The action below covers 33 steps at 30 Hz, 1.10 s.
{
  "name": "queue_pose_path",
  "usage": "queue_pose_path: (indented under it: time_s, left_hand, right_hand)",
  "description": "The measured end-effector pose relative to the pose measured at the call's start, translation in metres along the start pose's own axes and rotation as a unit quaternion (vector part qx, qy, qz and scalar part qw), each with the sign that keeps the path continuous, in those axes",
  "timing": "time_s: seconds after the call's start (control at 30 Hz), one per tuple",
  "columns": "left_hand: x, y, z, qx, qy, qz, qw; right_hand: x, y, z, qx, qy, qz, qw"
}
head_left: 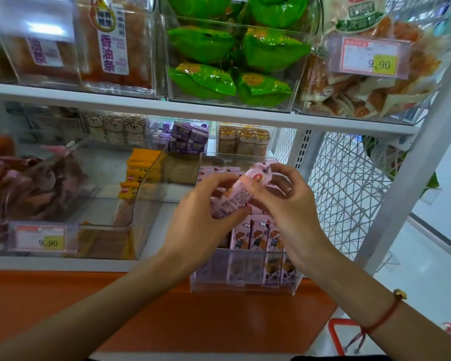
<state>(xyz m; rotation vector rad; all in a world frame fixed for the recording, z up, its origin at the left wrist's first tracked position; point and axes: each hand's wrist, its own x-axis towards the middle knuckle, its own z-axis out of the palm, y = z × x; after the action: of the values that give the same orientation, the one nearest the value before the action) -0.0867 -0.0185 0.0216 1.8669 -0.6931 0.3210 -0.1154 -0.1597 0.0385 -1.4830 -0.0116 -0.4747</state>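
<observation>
Two hands meet over the clear bin (245, 286) on the lower shelf (63, 264), head view. Left hand (198, 214) pinches the lower end of a pink packet (235, 198); right hand (292, 201) has thumb and fingers curled round its upper end. Packet is tilted, just above the upright packets (258, 234) in the bin. Judged step: stocking, one packet being readied. Next move calls for turning it upright and lowering it into the row without toppling its neighbours

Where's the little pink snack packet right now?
In the head view, near the middle, the pink snack packet is held between the left hand and right hand, just above the clear bin of matching packets.
</observation>
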Motion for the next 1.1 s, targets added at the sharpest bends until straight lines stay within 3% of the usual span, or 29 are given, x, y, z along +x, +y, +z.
queue_pose_path:
  time_s: [0.07,0.23,0.33,0.5,0.6,0.73,0.8,0.97,1.1]
  left_hand:
    - [0.001,0.001,-0.001,0.001,-0.009,0.001,1.000]
    - [0.006,0.010,-0.007,-0.083,-0.115,-0.047,0.989]
    - [0.007,0.016,-0.007,-0.172,-0.140,-0.094,0.971]
    - [0.007,0.016,-0.006,-0.204,-0.171,-0.135,0.954]
    - [0.009,0.014,-0.009,-0.150,-0.137,-0.081,0.976]
    - [0.012,0.006,-0.018,-0.029,-0.045,0.039,0.998]
    - [0.013,0.003,-0.021,-0.004,-0.025,0.060,0.998]
    - [0.012,-0.001,-0.018,-0.025,-0.035,0.058,0.997]
    - [0.014,0.004,-0.018,-0.131,-0.003,-0.027,0.991]
  right_hand:
    - [0.001,-0.002,0.000,-0.007,-0.014,-0.003,1.000]
    - [0.005,-0.008,-0.006,-0.039,-0.070,0.026,0.996]
    - [0.006,-0.006,-0.008,-0.043,-0.040,0.054,0.997]
    - [0.007,-0.005,-0.010,-0.024,-0.022,0.087,0.996]
    - [0.010,-0.007,-0.012,-0.025,-0.041,0.071,0.996]
    - [0.012,-0.012,-0.024,-0.009,-0.188,-0.017,0.982]
    - [0.011,-0.011,-0.026,-0.028,-0.209,-0.056,0.976]
    - [0.012,-0.008,-0.025,-0.058,-0.189,-0.075,0.977]
    - [0.010,-0.009,-0.020,-0.132,-0.161,-0.065,0.976]
